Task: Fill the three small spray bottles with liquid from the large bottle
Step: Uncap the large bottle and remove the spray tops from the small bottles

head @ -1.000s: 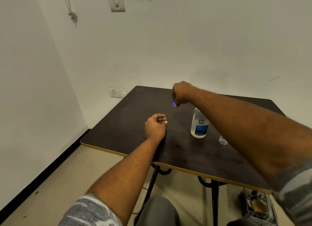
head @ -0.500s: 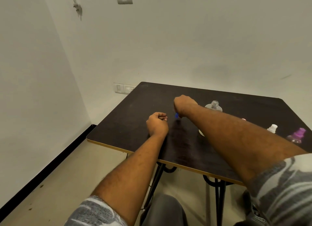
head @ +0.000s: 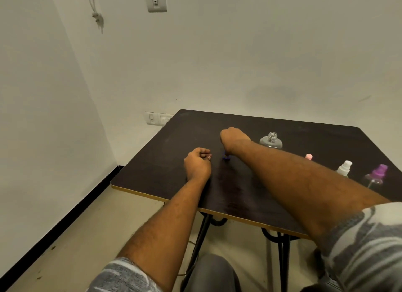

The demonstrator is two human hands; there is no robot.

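My right hand (head: pixel 234 139) is curled over a small blue cap (head: pixel 226 158), pinching it low against the dark table (head: pixel 165 161). My left hand (head: pixel 197 163) rests on the table as a loose fist with nothing visible in it. A clear open-necked bottle (head: pixel 271 140) stands just behind my right forearm. Further right are a pink spray top (head: pixel 309 156), a white spray bottle (head: pixel 343 169) and a clear bottle with a purple spray top (head: pixel 377 175). The large white bottle is hidden by my right forearm.
The table's front edge (head: pixel 152 195) has a yellow trim and black metal legs (head: pixel 201 233) below. White walls close in on the left and behind, with a socket plate (head: pixel 155 118) near the table's far left corner. My knee (head: pixel 208 272) is under the table.
My right hand came down from above the table and now holds the blue cap at the tabletop. The left hand stayed a resting fist. The view shifted, showing the small bottles at right.
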